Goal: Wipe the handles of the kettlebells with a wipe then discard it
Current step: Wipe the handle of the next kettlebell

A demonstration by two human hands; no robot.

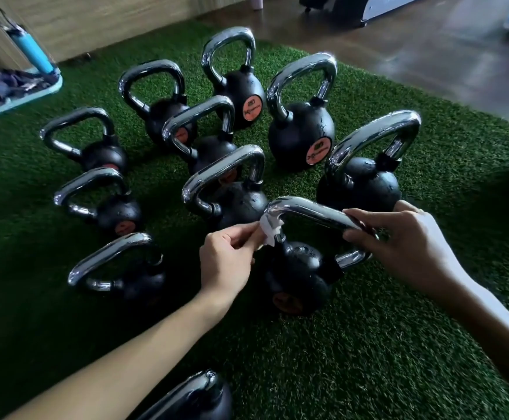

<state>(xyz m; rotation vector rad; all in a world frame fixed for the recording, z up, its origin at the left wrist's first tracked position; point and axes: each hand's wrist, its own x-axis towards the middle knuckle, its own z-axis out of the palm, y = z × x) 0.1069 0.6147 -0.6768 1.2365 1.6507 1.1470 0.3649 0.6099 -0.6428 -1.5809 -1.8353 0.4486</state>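
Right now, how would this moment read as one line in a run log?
step: wiping | left hand: pinches wipe against kettlebell handle | right hand: grips same handle | discard: not yet

Gym floor, rows of chrome-handled kettlebells [300, 128] on green artificial turf [368, 344], water bottle [32, 50] nearby

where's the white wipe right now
Head view, centre: the white wipe is pinched in the left hand against the left bend of the chrome kettlebell handle that the right hand grips.
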